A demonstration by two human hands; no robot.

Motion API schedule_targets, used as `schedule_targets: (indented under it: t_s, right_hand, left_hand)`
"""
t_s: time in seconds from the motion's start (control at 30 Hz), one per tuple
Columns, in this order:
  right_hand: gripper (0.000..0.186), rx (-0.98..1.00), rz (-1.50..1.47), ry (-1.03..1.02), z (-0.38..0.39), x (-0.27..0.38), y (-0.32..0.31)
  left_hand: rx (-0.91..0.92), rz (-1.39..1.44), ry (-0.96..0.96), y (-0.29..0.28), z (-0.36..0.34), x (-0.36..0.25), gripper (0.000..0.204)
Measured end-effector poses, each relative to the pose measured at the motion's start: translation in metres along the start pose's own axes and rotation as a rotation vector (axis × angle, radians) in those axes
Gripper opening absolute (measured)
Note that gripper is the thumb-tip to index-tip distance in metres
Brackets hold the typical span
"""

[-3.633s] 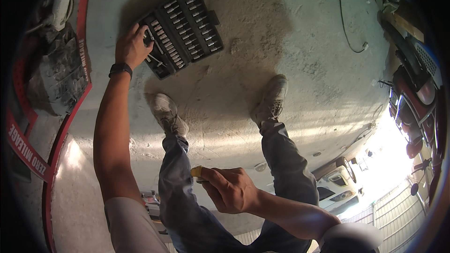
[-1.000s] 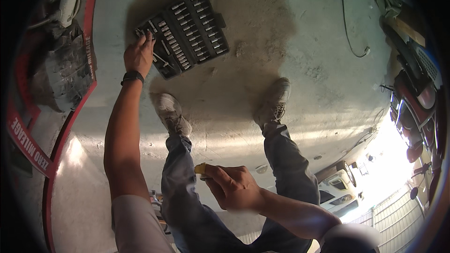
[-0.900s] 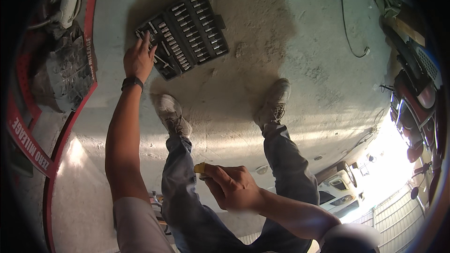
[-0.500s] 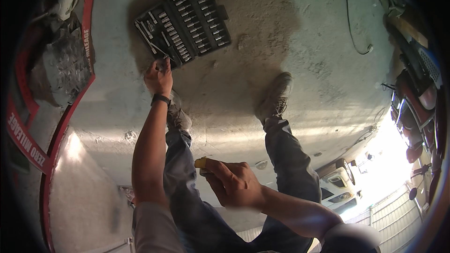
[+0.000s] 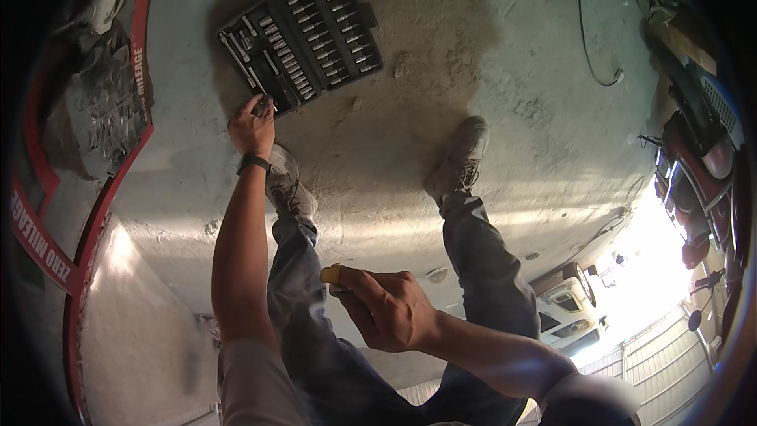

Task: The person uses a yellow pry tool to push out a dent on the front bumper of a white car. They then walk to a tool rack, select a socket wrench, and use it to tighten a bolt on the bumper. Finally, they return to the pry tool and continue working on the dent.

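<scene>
An open black socket set case (image 5: 322, 83) lies on the ground at the far left of centre, with rows of silver sockets and bits in its slots. My left hand (image 5: 252, 130), with a dark band on the wrist, is at the near left corner of this case. Its fingers are bent and close together beside a slim silver tool (image 5: 251, 75); whatever is between them is too small to make out. In front of my body, above my legs, my right hand (image 5: 392, 309) is closed on a small yellow object (image 5: 331, 274), gripped between thumb and fingers.
My shoes (image 5: 459, 159) stand apart on the stained concrete floor. A red-edged display frame (image 5: 118, 181) curves along the left. Motorcycles (image 5: 702, 162) line the right side, with a black cable (image 5: 582, 24) on the floor before them. A pale vehicle (image 5: 569, 312) shows at lower right.
My left hand has shifted slightly left along the near edge of the case, its fingers more bent. The view has moved a little. My right hand keeps its hold on the yellow object.
</scene>
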State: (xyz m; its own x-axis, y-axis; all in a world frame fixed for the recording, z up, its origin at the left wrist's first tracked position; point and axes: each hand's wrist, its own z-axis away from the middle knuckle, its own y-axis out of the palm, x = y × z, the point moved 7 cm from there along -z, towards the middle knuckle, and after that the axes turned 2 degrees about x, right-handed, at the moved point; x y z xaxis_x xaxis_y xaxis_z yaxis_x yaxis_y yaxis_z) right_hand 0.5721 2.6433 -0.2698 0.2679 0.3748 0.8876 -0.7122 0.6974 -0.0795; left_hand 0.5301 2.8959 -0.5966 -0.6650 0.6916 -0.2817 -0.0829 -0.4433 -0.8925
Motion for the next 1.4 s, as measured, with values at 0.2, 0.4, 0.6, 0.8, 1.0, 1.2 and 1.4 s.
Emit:
schedule_targets:
  t_s: [0.2,0.4,0.6,0.8,1.0,1.2,1.4]
  right_hand:
    - [0.043,0.013,0.001,0.01,0.002,0.0,0.001]
    - [0.044,-0.006,-0.006,0.0,0.003,-0.001,0.001]
    - [0.044,-0.022,-0.008,0.015,0.004,-0.002,0.0]
    - [0.043,-0.02,-0.009,0.008,0.003,-0.001,0.001]
    - [0.039,0.043,-0.03,0.073,0.006,-0.004,0.003]
    - [0.036,0.021,-0.04,0.06,0.003,-0.004,0.002]
    - [0.039,0.018,-0.041,0.117,0.004,-0.007,0.003]
  left_hand:
    - [-0.006,0.115,-0.086,-0.001,-0.003,0.023,0.038]
    - [0.194,0.161,-0.23,0.017,-0.009,0.053,0.05]
    - [0.386,0.187,-0.169,0.021,-0.016,0.064,0.06]
    - [0.253,0.307,-0.282,0.034,-0.009,0.081,0.065]
    - [0.066,0.185,-0.177,0.015,-0.007,0.059,0.064]
    - [0.112,0.178,0.013,0.007,0.027,-0.023,0.052]
    - [0.114,0.337,-0.133,0.037,0.027,-0.028,0.041]
